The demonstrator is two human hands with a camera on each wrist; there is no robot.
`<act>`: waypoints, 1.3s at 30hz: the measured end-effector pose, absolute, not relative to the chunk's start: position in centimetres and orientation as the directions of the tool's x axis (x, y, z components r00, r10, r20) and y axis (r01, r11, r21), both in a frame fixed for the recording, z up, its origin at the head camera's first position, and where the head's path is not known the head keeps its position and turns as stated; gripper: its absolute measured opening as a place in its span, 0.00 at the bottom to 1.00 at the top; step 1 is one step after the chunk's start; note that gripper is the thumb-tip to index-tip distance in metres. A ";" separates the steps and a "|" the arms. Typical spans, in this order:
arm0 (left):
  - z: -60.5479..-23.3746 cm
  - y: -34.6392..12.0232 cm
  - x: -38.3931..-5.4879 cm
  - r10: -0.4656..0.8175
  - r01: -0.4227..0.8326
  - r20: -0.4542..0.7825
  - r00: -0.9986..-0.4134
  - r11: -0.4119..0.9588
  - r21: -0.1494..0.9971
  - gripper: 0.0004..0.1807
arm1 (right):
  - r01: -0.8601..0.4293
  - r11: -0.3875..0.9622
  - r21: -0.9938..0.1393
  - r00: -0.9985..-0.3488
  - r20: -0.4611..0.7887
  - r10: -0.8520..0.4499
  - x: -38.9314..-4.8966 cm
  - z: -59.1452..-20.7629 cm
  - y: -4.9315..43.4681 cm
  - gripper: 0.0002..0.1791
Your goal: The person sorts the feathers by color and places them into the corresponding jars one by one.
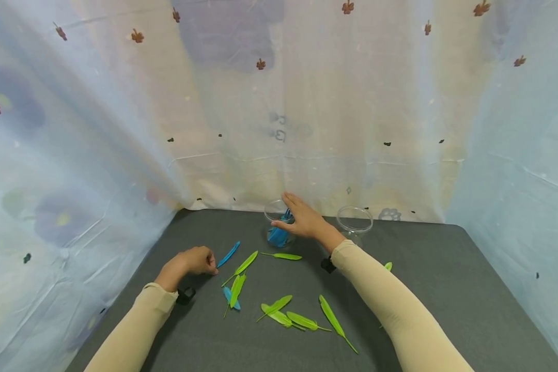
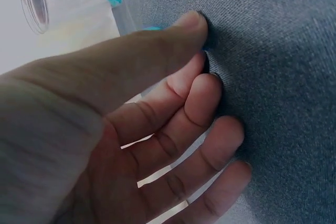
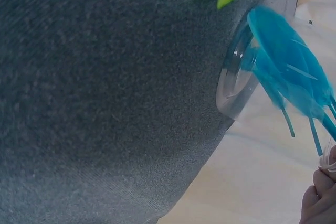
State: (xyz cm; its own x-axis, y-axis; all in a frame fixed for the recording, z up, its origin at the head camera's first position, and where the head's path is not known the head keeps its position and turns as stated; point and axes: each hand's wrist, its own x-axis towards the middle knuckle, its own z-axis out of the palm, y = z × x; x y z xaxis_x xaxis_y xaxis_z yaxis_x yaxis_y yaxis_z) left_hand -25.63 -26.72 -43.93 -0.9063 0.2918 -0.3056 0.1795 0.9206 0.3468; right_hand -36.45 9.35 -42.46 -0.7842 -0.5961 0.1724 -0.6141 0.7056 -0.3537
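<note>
My left hand is low over the dark table, thumb and forefinger pinching the end of a blue feather; in the left wrist view the thumb hides most of it. At the back, my right hand holds a clear jar near its rim. Several blue feathers stand inside, stems toward the mouth. Another blue feather lies partly under a green feather. More green feathers are scattered in front of the hands.
A second clear jar stands at the back right, partly behind the right forearm. A green feather shows beside that sleeve. Behind the table hangs a patterned curtain, which also covers both sides.
</note>
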 end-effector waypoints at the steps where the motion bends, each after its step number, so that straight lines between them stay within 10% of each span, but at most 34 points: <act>1: -43.8 -26.7 -25.6 0.291 0.178 -0.304 -0.907 0.919 0.351 0.11 | -0.614 0.706 -0.353 -0.785 0.173 -0.595 -36.5 -42.4 9.4 0.59; 39: -41.4 -28.4 -27.3 0.290 0.260 0.012 -0.957 0.837 0.482 0.05 | -0.600 0.721 -0.347 -0.796 0.169 -0.581 -36.3 -42.3 9.3 0.59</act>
State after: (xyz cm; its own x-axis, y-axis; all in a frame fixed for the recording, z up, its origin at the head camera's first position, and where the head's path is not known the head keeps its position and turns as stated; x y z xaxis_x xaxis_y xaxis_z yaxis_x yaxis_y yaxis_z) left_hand -27.31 -28.41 -41.36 -0.9569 0.2903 0.0124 0.2601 0.8366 0.4822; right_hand -36.26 9.29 -42.29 -0.7959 -0.5814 0.1687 -0.6000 0.7207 -0.3473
